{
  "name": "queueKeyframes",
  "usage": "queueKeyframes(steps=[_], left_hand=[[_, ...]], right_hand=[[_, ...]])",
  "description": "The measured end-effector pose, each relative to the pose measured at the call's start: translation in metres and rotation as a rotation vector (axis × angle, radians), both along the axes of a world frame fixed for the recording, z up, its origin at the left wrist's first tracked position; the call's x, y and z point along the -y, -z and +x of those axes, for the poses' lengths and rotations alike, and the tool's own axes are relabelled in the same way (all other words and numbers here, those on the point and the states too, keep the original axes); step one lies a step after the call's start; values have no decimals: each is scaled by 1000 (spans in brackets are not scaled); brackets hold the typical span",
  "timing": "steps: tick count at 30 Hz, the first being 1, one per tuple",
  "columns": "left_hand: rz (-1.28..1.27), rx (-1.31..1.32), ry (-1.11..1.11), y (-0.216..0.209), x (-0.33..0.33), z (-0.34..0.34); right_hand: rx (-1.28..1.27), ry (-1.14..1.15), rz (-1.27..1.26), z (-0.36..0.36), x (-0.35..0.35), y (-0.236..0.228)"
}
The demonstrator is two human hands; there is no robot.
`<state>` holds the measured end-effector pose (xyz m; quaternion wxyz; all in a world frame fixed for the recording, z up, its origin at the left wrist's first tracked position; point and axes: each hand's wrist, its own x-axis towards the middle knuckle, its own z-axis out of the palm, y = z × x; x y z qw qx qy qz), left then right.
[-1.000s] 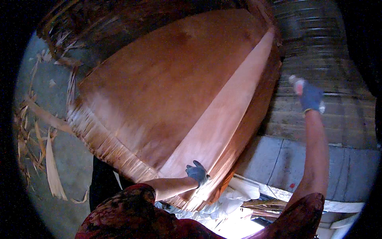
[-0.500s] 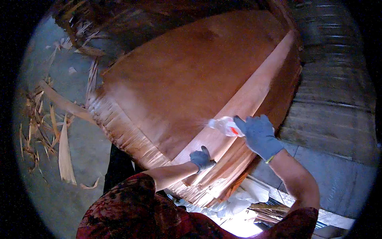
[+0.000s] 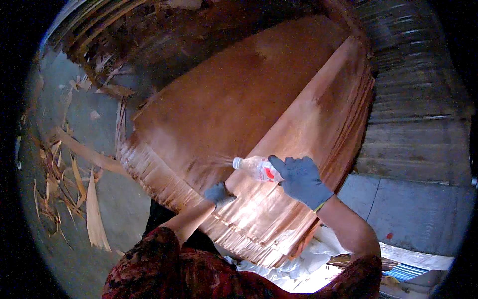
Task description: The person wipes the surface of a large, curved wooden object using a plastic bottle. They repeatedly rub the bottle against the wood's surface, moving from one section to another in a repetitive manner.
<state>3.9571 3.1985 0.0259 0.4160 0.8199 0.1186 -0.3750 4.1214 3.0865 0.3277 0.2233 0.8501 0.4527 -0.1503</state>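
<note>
Nearest the camera, the person's red patterned sleeves rise from the lower edge. The left hand (image 3: 218, 193), in a grey glove, presses on the near edge of the stack of veneer sheets (image 3: 239, 114); its grip looks closed on the top sheet's edge, though the fingers are partly hidden, so I cannot tell for sure. Just to the right, the right hand (image 3: 300, 180), also gloved, is clenched around one clear plastic bottle (image 3: 255, 168) with a red label. The bottle lies nearly level above the near part of the stack, its mouth pointing left, and a faint spray seems to leave the mouth toward the wood.

The reddish-brown stack fills the middle of the view, its near-left edge frayed into thin layers. White crumpled sheeting (image 3: 308, 259) lies under its near-right end. Left of the stack, many loose veneer strips (image 3: 74, 184) lie scattered on the grey floor (image 3: 59, 104). Far right stand stacked grey boards (image 3: 413, 99).

As a judgement: too much liquid in one spot could soak and warp the thin top sheet, and a hard press at the frayed edge could split it. The wet bottle might also slip in the glove.

Counted: two gloved hands, one bottle, one stack.
</note>
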Motion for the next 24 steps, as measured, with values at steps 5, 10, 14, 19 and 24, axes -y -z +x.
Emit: queueKeyframes(steps=[5, 10, 14, 19, 24], left_hand=[[10, 0, -74, -17, -4, -16], [24, 34, -42, -33, 9, -20], [-32, 3, 15, 22, -19, -39], [-249, -7, 36, 17, -33, -66], [101, 492, 595, 21, -78, -82]], right_hand=[[397, 463, 76, 112, 61, -48], [809, 790, 239, 171, 142, -131], [634, 856, 211, 133, 130, -115], [705, 1038, 414, 139, 245, -155], [799, 1009, 353, 115, 277, -141]])
